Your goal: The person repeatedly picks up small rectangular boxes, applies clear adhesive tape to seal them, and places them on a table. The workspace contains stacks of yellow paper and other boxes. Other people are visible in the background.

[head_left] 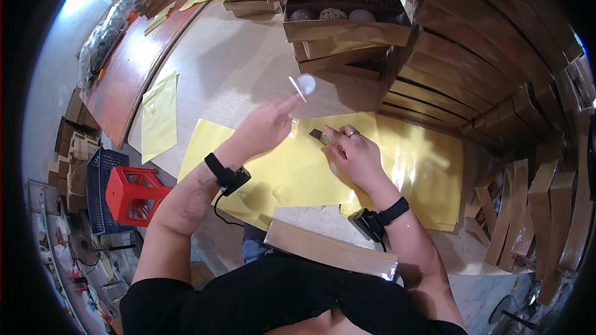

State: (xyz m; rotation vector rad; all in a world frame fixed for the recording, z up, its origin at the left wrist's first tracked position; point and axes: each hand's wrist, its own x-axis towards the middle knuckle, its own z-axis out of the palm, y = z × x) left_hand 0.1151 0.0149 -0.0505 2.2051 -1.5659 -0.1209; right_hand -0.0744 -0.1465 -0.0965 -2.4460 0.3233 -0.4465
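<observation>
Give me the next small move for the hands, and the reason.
Probably draw the left hand back over the yellow sheet: in this view its fingers reach past the sheet's far edge, with a thin white strip at their tips, while the right hand pinches a small dark piece over the sheet.

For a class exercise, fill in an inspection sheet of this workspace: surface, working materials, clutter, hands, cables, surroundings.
Surface: pale table, partly covered by yellow sheets.
Materials: small dark strip; thin white strip; brown box along the near edge.
Clutter: stacked boxes crowd the right side.
Hands: left hand reaches the white strip, grip unclear; right hand pinches the dark strip.
Cables: thin black cable from the left wrist device.
Surroundings: red stool and blue crate, on the left.
</observation>
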